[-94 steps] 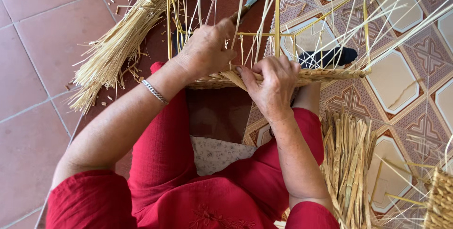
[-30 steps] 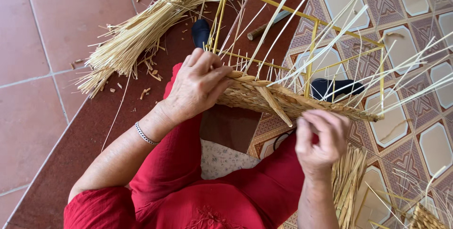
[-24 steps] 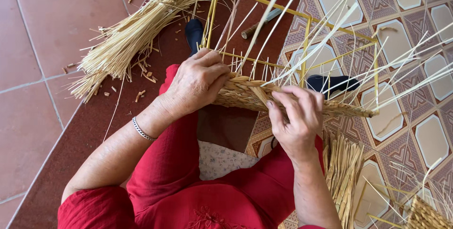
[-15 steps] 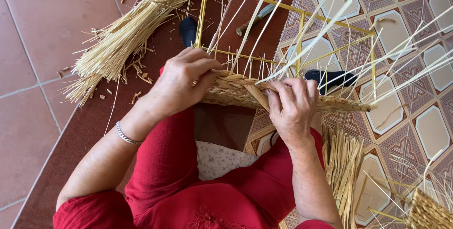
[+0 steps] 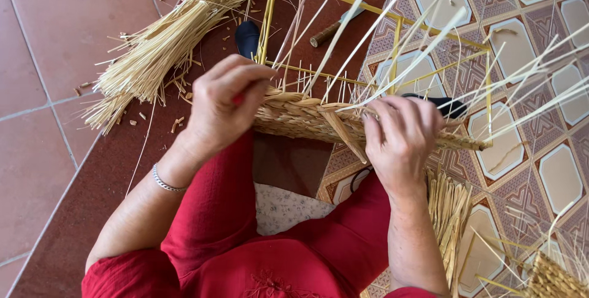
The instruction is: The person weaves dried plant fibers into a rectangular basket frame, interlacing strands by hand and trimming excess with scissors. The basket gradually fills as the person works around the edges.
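A half-woven straw basket on a yellow wire frame rests on my lap, with pale stalks sticking up from its rim. My left hand grips the woven rim at its left end. My right hand presses on the rim further right, with a flat straw strand caught under its fingers. A silver bracelet sits on my left wrist.
A tied bundle of straw lies on the red floor tiles at the upper left, with cut bits around it. A knife with a wooden handle lies beyond the frame. More straw lies by my right knee on patterned tiles.
My right hand came up from below the basket and settled on the rim beside the flat strand. My left hand stayed on the rim and shifted slightly left.
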